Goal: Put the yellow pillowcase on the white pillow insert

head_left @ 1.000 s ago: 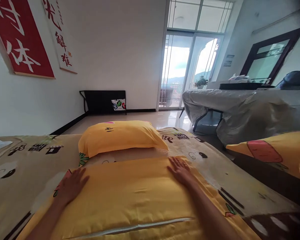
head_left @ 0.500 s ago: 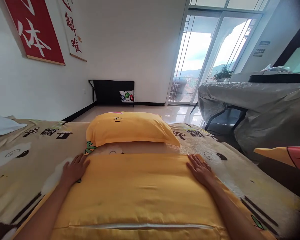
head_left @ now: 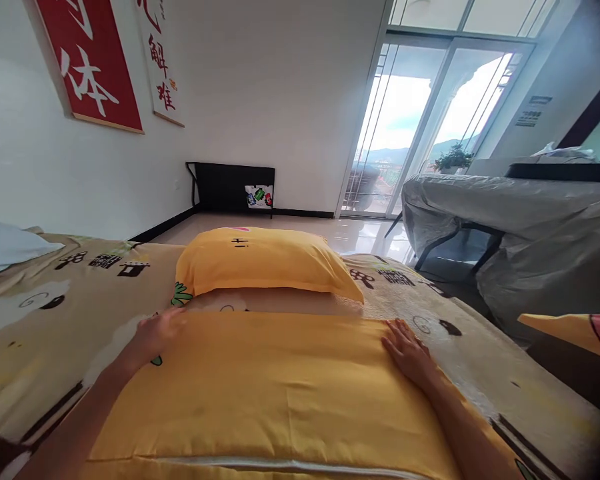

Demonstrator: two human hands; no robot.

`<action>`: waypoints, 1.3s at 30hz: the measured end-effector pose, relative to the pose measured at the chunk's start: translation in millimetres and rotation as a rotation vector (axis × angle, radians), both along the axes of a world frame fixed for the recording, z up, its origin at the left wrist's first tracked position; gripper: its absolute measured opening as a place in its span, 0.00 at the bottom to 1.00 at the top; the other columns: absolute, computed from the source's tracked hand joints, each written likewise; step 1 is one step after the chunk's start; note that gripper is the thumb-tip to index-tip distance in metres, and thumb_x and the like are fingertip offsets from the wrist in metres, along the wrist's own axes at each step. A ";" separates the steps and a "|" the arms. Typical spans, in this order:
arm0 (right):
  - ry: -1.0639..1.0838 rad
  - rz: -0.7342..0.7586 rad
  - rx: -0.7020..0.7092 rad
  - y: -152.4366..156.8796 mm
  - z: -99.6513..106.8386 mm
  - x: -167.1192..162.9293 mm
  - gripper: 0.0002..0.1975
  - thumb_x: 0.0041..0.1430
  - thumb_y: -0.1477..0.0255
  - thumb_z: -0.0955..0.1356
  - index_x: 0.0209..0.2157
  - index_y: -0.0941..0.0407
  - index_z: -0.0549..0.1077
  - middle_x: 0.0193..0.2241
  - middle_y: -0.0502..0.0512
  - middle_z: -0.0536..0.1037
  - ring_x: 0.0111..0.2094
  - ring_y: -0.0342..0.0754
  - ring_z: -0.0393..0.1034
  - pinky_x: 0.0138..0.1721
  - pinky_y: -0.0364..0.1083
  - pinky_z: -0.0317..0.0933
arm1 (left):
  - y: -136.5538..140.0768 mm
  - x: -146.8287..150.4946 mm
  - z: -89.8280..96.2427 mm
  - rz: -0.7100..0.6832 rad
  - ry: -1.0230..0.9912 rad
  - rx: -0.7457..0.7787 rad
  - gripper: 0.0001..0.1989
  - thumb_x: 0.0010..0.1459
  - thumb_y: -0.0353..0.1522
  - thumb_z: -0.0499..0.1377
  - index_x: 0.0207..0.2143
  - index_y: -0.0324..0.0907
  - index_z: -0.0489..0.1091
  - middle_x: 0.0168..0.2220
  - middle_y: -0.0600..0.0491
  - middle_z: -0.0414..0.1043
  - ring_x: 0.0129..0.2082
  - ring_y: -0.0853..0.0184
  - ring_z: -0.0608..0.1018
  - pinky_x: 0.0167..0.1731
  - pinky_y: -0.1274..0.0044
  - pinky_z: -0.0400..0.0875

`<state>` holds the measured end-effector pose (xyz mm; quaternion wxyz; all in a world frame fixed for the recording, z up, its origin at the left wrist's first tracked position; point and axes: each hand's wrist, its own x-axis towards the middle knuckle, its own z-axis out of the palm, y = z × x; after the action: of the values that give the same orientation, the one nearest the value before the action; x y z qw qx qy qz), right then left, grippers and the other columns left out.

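A yellow pillow lies flat across the bed in front of me, with a long seam along its near side where a pale strip shows. My right hand rests palm down on its far right corner, fingers stretched out. At the far left corner is my left hand, its fingers extended over the fabric and smeared by motion; whether it presses the cloth is unclear. Just beyond lies a second yellow pillow, plump, with "Hi" printed on it and a green leaf pattern at its left corner.
A beige patterned blanket covers the bed. White fabric lies at the left edge. To the right stand a plastic-covered table and part of a yellow and pink item. A black panel stands by the far wall.
My left hand has shifted slightly and turned, its fingers now blurred and pointing more to the right. My right hand stays flat on the corner. The view has tilted a little.
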<state>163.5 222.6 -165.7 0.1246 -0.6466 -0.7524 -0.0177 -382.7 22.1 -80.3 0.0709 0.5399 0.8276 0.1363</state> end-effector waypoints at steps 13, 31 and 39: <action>0.162 0.874 -0.365 -162.9 35.9 -172.3 0.33 0.64 0.54 0.57 0.66 0.51 0.47 0.65 0.53 0.48 0.66 0.51 0.42 0.65 0.57 0.38 | -17.6 173.0 -53.4 -0.757 -0.081 -0.141 0.31 0.63 0.50 0.39 0.66 0.52 0.45 0.67 0.55 0.43 0.66 0.60 0.49 0.64 0.59 0.42; 0.003 0.376 -0.299 -64.0 15.6 -85.2 0.33 0.63 0.49 0.52 0.66 0.46 0.44 0.67 0.48 0.38 0.67 0.47 0.30 0.65 0.56 0.29 | 11.5 73.2 -58.6 -0.415 0.060 -0.198 0.30 0.62 0.51 0.37 0.65 0.56 0.43 0.68 0.60 0.34 0.68 0.63 0.41 0.63 0.59 0.38; -0.109 -0.027 -0.118 -41.5 28.9 -62.9 0.28 0.63 0.71 0.53 0.64 0.63 0.53 0.66 0.64 0.46 0.67 0.54 0.36 0.63 0.58 0.36 | -1.0 13.9 -22.8 -0.076 0.298 -0.210 0.32 0.56 0.34 0.48 0.63 0.32 0.54 0.66 0.39 0.43 0.66 0.49 0.48 0.60 0.53 0.45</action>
<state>100.6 181.2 -136.9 0.0448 -0.6609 -0.7491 -0.0101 -368.8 21.2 -103.1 0.0086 0.5746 0.8176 -0.0350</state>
